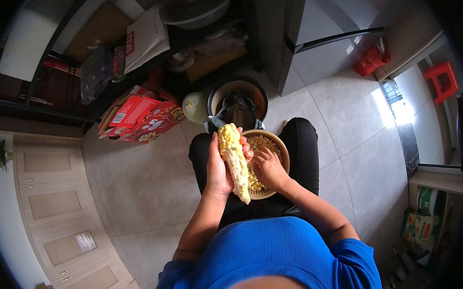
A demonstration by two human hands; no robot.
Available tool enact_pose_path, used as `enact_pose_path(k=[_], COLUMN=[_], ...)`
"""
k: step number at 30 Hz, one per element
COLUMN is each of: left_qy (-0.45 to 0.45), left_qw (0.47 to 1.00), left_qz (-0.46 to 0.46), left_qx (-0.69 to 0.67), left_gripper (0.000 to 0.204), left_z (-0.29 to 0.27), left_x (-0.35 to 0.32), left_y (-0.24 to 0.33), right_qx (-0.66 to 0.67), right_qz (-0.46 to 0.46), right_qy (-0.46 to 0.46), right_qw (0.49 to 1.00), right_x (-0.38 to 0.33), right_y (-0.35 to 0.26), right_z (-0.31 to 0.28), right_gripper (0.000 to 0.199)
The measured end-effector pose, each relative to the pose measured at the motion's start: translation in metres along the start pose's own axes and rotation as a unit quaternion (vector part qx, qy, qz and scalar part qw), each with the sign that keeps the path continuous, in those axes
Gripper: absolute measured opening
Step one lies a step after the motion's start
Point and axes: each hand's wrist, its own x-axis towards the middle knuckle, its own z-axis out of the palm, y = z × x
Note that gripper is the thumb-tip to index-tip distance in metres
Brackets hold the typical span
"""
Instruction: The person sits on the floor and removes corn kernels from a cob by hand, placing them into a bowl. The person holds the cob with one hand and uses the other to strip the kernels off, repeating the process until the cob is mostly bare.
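Over the lap, left hand (218,168) grip closed around upright corn cob (235,162), right hand (268,168) curled, fingers in bowl (283,153) of kernels.

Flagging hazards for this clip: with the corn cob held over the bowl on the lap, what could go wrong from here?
1. The bowl rests on the person's lap with no table under it; it could tip and spill kernels onto the tiled floor.
2. The left hand holds the corn cob partly beyond the bowl's rim, so loosened kernels might miss it.
3. The right hand works inside the bowl and may jostle it.
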Motion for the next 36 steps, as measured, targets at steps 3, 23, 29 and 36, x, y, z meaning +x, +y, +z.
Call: enact_pose_path(k=[3, 23, 29, 36], left_qy=[0.003, 0.018, 0.041, 0.086], left_qw=[1.0, 0.972, 0.916, 0.908], left_qz=[0.001, 0.083, 0.194, 0.22], left_qx=[0.004, 0.221, 0.348, 0.347], left_gripper=[0.049, 0.028, 0.029, 0.029], left_z=[-0.001, 0.002, -0.001, -0.003], left_x=[-0.001, -0.012, -0.01, -0.005], left_y=[0.003, 0.008, -0.002, -0.008], right_qx=[0.226, 0.643, 0.598, 0.552], right_qz=[0.11, 0.123, 0.108, 0.129], right_qy=[-0.002, -0.073, -0.048, -0.021], right_qw=[0.968, 0.753, 0.793, 0.824], right_x=[0.014, 0.038, 0.041, 0.042], right_y=[-0.016, -0.05, -0.053, -0.069], right_z=[-0.034, -0.083, -0.077, -0.07], right_gripper=[0.012, 0.05, 0.054, 0.051])
